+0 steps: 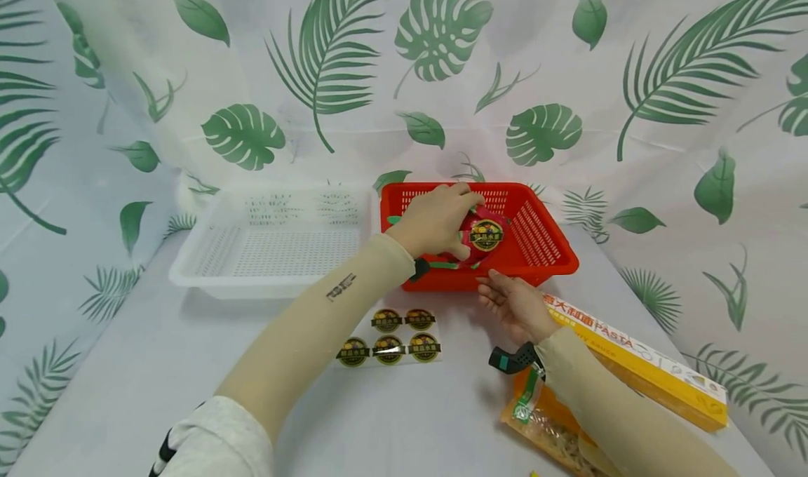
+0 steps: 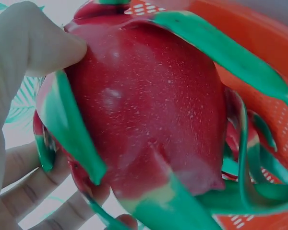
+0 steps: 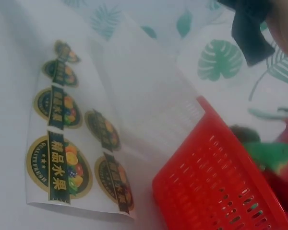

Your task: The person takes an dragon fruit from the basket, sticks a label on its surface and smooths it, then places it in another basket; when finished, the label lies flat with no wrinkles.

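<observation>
My left hand [image 1: 435,217] reaches into the red basket [image 1: 549,259] and grips a red dragon fruit [image 1: 477,252] with green-tipped scales. Its thumb [image 2: 62,48] presses the fruit's side in the left wrist view, and the other fingers spread around beneath. A round black-and-gold sticker [image 1: 486,236] shows on the fruit's face in the head view. Just outside the basket's front rim, my right hand [image 1: 514,305] hovers with loosely bent fingers and nothing visible in them. A sheet of round fruit stickers [image 1: 388,349] lies on the table, left of the right hand.
A white basket [image 1: 196,252] stands left of the red one. Under and beside the right forearm lie a yellow-and-white pasta box [image 1: 656,365] and an orange packet [image 1: 549,428] with a see-through window. Leaf-printed cloth hangs behind the baskets.
</observation>
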The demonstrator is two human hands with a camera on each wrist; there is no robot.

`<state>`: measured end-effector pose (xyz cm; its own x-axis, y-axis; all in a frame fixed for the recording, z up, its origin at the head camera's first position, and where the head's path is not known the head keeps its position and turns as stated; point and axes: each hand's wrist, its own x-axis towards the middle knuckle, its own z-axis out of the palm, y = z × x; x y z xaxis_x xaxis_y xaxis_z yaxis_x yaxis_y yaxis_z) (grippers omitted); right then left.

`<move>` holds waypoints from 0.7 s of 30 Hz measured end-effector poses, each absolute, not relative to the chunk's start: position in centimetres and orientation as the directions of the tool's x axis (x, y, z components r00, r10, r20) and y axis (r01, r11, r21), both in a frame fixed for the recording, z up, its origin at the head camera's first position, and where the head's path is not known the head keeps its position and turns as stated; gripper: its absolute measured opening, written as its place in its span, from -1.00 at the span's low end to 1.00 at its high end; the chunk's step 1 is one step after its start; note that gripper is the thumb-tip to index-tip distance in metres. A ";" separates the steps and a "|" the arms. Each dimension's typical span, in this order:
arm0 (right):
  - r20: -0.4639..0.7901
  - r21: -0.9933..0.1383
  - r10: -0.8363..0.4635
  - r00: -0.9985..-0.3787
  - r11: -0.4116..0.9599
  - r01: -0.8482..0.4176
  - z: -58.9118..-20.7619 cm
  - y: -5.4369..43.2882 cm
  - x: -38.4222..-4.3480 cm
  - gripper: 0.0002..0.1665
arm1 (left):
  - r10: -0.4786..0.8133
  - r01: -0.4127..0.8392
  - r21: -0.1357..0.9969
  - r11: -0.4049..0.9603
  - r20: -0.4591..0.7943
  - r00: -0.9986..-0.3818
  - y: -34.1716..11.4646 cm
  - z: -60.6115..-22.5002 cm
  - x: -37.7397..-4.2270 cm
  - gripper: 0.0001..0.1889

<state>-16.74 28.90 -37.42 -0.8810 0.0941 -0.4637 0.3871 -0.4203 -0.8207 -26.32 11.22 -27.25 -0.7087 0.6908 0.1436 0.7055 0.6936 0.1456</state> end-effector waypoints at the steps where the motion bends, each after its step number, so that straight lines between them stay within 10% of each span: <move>1: -0.464 -0.820 0.097 -0.880 -0.424 0.386 -37.4 28.9 -16.7 -0.70 | 0.688 0.702 0.144 0.698 0.139 -0.712 11.3 -27.3 -26.5 -0.10; 21: -0.458 -0.828 0.126 -0.880 -0.421 0.370 -37.4 28.7 -16.5 -0.78 | 0.670 0.664 0.116 0.739 -0.020 -0.742 13.6 -30.9 -29.2 -0.26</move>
